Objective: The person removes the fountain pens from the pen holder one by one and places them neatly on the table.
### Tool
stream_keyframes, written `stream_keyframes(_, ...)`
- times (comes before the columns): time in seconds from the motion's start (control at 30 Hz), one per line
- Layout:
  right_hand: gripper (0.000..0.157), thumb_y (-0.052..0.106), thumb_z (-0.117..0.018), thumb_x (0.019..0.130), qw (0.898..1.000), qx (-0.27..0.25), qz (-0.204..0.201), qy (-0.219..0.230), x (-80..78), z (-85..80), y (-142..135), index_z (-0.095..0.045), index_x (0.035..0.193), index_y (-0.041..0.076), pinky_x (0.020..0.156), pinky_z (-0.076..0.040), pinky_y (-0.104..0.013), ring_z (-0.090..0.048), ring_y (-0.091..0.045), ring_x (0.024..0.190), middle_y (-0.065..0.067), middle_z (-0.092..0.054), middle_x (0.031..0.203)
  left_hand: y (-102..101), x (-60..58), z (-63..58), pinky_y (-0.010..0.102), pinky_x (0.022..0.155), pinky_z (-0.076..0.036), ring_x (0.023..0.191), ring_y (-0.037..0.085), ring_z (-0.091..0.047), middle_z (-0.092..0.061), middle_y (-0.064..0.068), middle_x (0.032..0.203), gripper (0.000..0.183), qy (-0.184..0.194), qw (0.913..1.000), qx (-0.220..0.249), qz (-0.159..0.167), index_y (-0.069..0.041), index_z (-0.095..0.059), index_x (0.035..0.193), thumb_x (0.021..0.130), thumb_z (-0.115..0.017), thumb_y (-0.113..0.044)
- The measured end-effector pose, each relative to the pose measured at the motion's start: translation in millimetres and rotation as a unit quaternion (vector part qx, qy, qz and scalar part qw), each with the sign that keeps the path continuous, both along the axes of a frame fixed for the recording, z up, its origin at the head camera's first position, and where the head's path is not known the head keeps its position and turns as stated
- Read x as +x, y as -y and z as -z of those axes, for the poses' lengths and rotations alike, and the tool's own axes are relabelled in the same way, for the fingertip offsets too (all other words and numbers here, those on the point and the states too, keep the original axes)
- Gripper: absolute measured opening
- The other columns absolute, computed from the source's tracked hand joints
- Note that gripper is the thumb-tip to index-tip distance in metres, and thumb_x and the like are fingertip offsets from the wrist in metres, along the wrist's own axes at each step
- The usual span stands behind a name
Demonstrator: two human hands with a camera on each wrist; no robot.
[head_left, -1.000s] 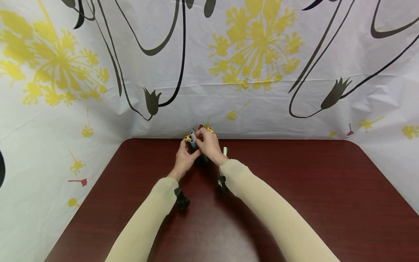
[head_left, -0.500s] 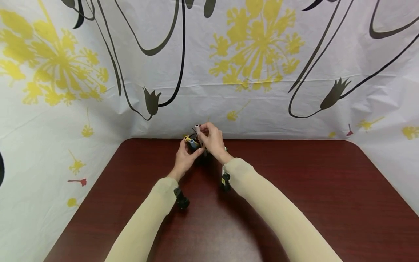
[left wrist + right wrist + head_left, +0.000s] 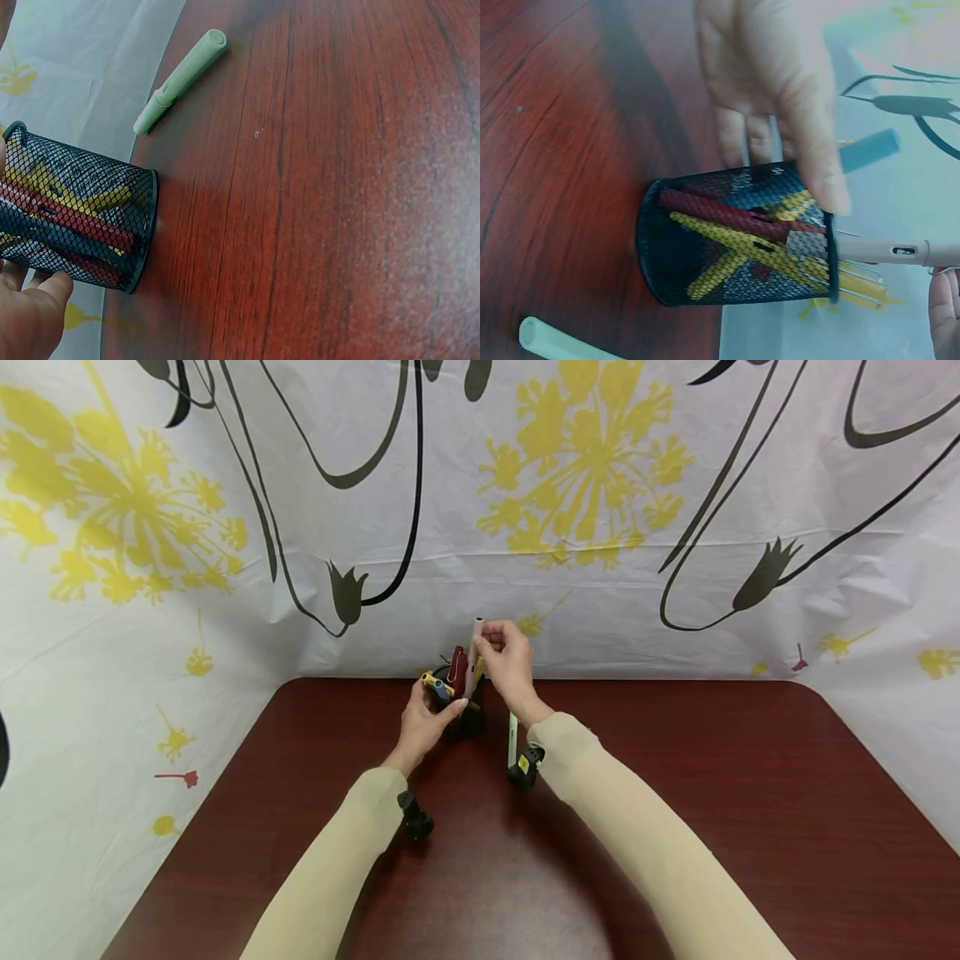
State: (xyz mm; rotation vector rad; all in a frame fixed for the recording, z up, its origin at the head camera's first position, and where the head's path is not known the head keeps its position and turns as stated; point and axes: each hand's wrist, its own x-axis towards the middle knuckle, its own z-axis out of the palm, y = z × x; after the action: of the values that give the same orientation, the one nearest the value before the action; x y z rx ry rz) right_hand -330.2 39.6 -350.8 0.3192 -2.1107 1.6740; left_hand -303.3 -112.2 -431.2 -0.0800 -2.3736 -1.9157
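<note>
A black wire-mesh pen cup [image 3: 660, 262] stands on the table, holding red, yellow and blue pens. My left hand [image 3: 422, 727] grips it from the side, its thumb up at the rim in the right wrist view. Between thumb and fingers of my right hand [image 3: 513, 667], a pale pinkish-grey pen [image 3: 877, 249] is pinched near its top end. Its lower end is inside the cup, just below the rim, seen through the mesh. Red pens [image 3: 457, 668] and a blue pen [image 3: 440, 688] stick out above the rim.
A pale green pen [image 3: 184, 75] lies on the dark red-brown table [image 3: 712, 793], to the right of the cup in the head view. Behind the table's far edge hangs a white sheet [image 3: 450, 527] with flower prints. Wrist cameras sit on both sleeves.
My right hand has moved up and to the right, lifting the pinkish-grey pen higher out of the cup. Red pens behind it now show. The left hand keeps its place on the cup.
</note>
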Motion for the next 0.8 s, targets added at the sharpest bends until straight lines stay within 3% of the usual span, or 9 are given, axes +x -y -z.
stream_keyframes(0.2, 0.019, 0.004, -0.062, 0.09, 0.998, -0.064, 0.002, 0.015, -2.2, -5.8, -7.7, -0.059, 0.106, -0.005, 0.076, -0.048, -0.025, -0.06, -0.025, 0.088, -0.02, -0.062, 0.101, -0.3, 3.2, -7.2, 0.045, 0.108, -0.033, 0.139, 0.026, -0.029, -0.032, 0.016, 0.15, 0.085, 0.01, 0.9999, 0.009, 0.008, -0.011, -0.019, 0.149, 0.084, -0.072, -0.028)
stream_keyframes(0.33, 0.019, 0.004, -0.061, 0.09, 0.995, -0.1, -0.002, 0.023, -0.4, -8.6, -11.0, -0.058, 0.107, -0.005, 0.073, -0.048, -0.02, -0.058, -0.013, 0.083, -0.017, -0.062, 0.1, 0.3, 1.3, -1.7, 0.044, 0.109, -0.033, 0.139, 0.025, -0.03, -0.033, 0.015, 0.149, 0.085, 0.004, 0.9999, 0.01, 0.003, -0.012, -0.02, 0.149, 0.084, -0.072, -0.029)
stream_keyframes(0.6, 0.017, 0.001, -0.06, 0.09, 0.975, -0.216, -0.005, 0.06, -0.3, -16.1, -22.6, -0.056, 0.106, -0.006, 0.073, -0.053, -0.021, -0.058, -0.005, 0.074, -0.002, -0.058, 0.085, -0.5, 1.3, -2.0, 0.043, 0.107, -0.035, 0.137, 0.023, -0.035, -0.039, 0.014, 0.146, 0.08, 0.003, 0.9999, 0.01, -0.005, -0.012, -0.025, 0.146, 0.084, -0.073, -0.025)
stream_keyframes(0.8, 0.014, 0.002, -0.061, 0.09, 0.966, -0.245, 0.002, 0.088, -0.3, -17.7, -36.4, -0.057, 0.102, -0.001, 0.074, -0.054, -0.024, -0.06, -0.005, 0.072, 0.002, -0.059, 0.08, -0.9, 0.9, -1.2, 0.043, 0.105, -0.038, 0.135, 0.023, -0.038, -0.042, 0.014, 0.144, 0.079, 0.003, 0.9999, 0.005, -0.008, -0.012, -0.027, 0.145, 0.083, -0.074, -0.024)
